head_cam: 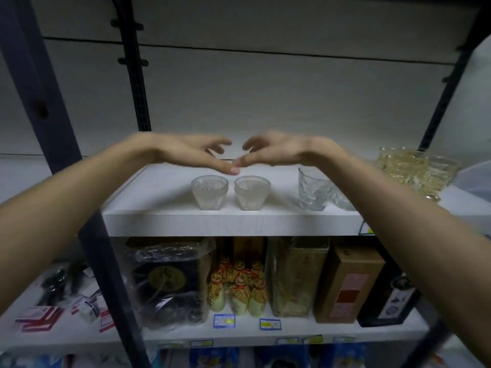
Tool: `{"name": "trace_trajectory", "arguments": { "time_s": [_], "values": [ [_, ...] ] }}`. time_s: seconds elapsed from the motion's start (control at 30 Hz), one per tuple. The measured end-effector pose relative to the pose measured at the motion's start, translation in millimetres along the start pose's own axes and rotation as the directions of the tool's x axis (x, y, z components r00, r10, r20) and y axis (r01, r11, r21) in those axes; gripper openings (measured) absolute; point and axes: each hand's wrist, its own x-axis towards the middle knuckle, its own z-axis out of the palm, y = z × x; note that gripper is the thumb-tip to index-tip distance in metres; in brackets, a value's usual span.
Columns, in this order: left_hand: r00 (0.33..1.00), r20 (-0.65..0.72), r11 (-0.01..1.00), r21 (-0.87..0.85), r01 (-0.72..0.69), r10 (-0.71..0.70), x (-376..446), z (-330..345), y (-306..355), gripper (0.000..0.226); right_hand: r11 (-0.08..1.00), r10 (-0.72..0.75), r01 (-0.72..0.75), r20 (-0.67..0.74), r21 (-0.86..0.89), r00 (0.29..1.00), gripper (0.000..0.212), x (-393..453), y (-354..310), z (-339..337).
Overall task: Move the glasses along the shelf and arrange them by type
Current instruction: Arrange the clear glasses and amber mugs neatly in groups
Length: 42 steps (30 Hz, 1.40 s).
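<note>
Both hands empty, fingers loose — left hand (pixel 186 151), right hand (pixel 276 150), thumbs touching, just above two small glasses (pixel 231 192) on shelf (pixel 170 216)

The shelf (pixel 164 216) is white, its uprights (pixel 39 83) dark blue-grey. Two small tapered glasses (pixel 209 192) near the front are clear with fine ribbing; the tumbler (pixel 313 189) to their right is clear with a wavy faceted pattern. The stacked glasses (pixel 409 168) at far right are pale amber. Below stand yellow-green little bottles (pixel 239 288) with red ties, a brown box (pixel 348 285), and blue-edged price tags (pixel 224 321)
</note>
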Motion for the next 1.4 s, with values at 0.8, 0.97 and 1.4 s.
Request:
{"name": "trace_trajectory", "arguments": {
  "time_s": [0.8, 0.97, 1.4],
  "values": [
    [0.925, -0.307, 0.964, 0.211, -0.162, 0.222, 176.8, 72.6, 307.6, 0.079, 0.976, 0.200, -0.118, -0.530, 0.185, 0.824, 0.064, -140.7, 331.8, -138.1],
    [0.943, -0.300, 0.972, 0.221, -0.079, 0.145, 209.7, 94.5, 325.6, 0.090, 0.959, 0.224, -0.091, -0.521, 0.269, 0.824, 0.073, -143.6, 371.5, -126.8],
    [0.965, -0.235, 0.924, 0.382, -0.021, 0.119, 240.2, 113.8, 326.8, 0.083, 0.994, 0.096, -0.105, -0.480, 0.009, 0.872, 0.077, -159.0, 404.9, -109.5]
  ]
}}
